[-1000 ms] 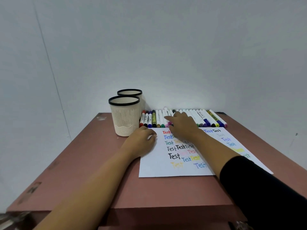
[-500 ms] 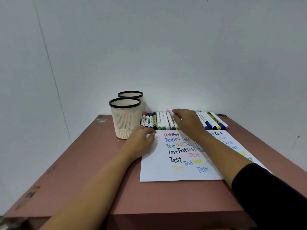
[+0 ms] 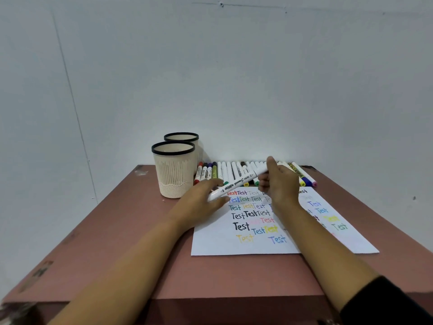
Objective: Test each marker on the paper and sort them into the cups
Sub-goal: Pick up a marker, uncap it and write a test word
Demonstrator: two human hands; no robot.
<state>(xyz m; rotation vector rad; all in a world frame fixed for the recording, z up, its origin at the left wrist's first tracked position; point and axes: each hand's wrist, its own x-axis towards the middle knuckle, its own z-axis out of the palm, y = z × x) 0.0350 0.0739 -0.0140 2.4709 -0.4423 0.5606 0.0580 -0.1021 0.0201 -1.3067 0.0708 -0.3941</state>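
Observation:
My right hand (image 3: 280, 184) grips a white marker (image 3: 236, 184) by its far end and holds it slanted above the top of the paper (image 3: 257, 245). My left hand (image 3: 201, 202) is at the marker's near end, fingers curled round the cap there. The white paper lies on the table and carries several coloured "Test" words. A row of markers (image 3: 225, 172) lies along the table's back edge. Two cream cups with black rims stand at the left: a near cup (image 3: 174, 170) and a far cup (image 3: 181, 139) behind it.
The brown table (image 3: 131, 242) stands against a white wall. Its front edge runs below the paper. More markers with yellow, blue and pink caps (image 3: 304, 180) lie at the right end of the row.
My right hand has lifted a white marker out of the row and brought it over the paper. My left hand has left the paper's corner and taken the marker's near end.

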